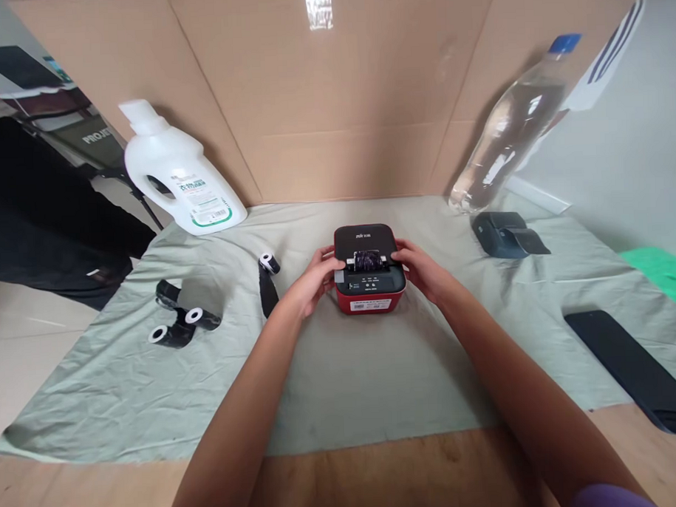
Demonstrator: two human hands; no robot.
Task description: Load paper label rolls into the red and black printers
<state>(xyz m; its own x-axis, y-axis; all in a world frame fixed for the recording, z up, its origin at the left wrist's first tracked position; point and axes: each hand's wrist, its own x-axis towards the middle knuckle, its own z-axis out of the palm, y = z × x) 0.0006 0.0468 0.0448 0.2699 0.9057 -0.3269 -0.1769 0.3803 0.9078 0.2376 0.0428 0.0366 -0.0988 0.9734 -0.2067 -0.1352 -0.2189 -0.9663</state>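
A small red and black printer [369,245] stands on the green cloth, with a dark roll lying across the slot on its top. My left hand [319,278] grips its left side, thumb on the top edge. On the opposite side my right hand [419,268] holds it the same way, thumb near the roll. To the left of my left hand, a black paper roll [268,263] rests on the cloth with a dark strip trailing from it. Farther left lie several black rolls [177,334] with white cores.
A white detergent bottle [180,170] and a clear bottle with a blue cap [508,133] lean against the cardboard [337,83]. At the right are a dark device [499,233] and a phone [633,365]. Dark clothing of another person [48,212] shows at far left.
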